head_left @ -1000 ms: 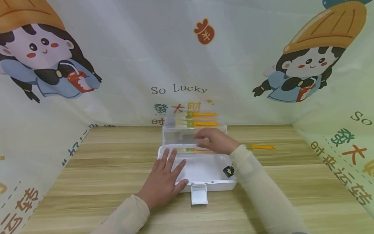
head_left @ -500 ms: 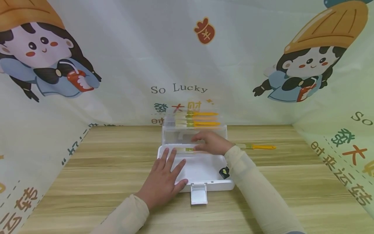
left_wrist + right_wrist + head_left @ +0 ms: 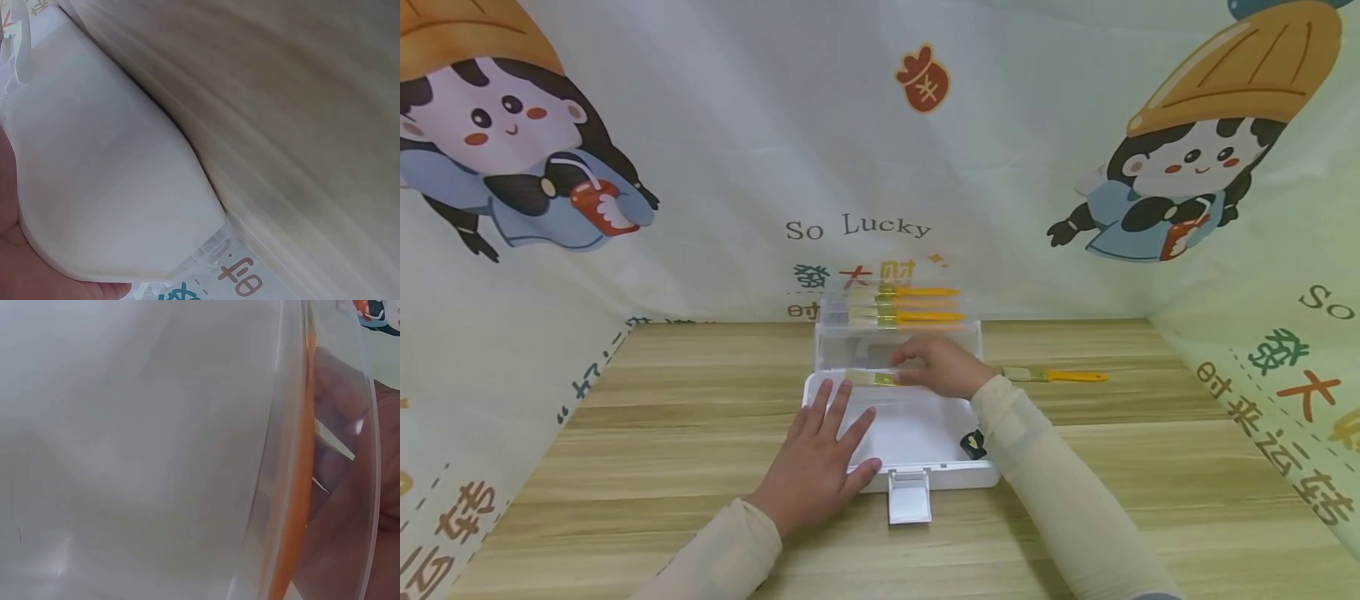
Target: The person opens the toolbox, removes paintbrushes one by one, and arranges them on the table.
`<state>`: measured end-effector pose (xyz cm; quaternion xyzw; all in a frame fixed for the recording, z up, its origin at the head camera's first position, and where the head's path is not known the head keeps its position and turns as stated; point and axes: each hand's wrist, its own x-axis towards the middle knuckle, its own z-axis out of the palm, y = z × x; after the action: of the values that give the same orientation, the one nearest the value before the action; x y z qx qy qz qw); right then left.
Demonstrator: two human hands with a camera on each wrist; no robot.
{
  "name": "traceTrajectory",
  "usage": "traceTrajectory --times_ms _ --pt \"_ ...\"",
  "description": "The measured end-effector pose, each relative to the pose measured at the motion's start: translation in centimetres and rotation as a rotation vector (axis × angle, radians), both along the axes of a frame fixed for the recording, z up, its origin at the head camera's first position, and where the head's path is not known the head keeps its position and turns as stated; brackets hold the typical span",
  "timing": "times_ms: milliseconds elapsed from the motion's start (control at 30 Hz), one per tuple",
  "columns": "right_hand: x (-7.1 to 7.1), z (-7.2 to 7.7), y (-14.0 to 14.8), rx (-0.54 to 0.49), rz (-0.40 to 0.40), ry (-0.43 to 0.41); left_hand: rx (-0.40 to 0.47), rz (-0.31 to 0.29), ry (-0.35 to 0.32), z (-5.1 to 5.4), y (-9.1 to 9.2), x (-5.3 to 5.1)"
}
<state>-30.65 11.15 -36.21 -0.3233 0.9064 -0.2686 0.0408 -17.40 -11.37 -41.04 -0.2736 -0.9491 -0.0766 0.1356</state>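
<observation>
Right hand (image 3: 942, 367) pinches a brush (image 3: 874, 378) by its handle.
The brush is at the rear of the white box (image 3: 910, 433); left hand (image 3: 820, 479), fingers spread, rests on the box's left side.

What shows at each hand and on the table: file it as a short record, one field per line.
Left hand: resting spread on the left of the white box
Right hand: appears to pinch a paintbrush at the box's far edge
Box state: open, front latch lowered
Clear lid: raised at back, bearing orange-handled brushes
Loose brush: on the table, right of the box
Dark item: at the box's right end; unidentified
</observation>
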Motion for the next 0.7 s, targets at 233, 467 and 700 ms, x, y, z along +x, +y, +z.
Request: traceTrajectory --times_ms 233,467,700 --pt "0.06 -0.05 -0.09 -0.001 -0.01 0.006 -0.013 0.009 -0.013 0.06 0.02 0.07" --pt "0.34 0.02 -0.26 -0.002 -0.039 -0.019 -0.015 0.01 -0.006 -0.05 0.02 0.09" --pt "0.36 0.21 -0.42 0.005 -0.049 -0.015 -0.025 0.011 0.009 -0.06 0.04 0.02"
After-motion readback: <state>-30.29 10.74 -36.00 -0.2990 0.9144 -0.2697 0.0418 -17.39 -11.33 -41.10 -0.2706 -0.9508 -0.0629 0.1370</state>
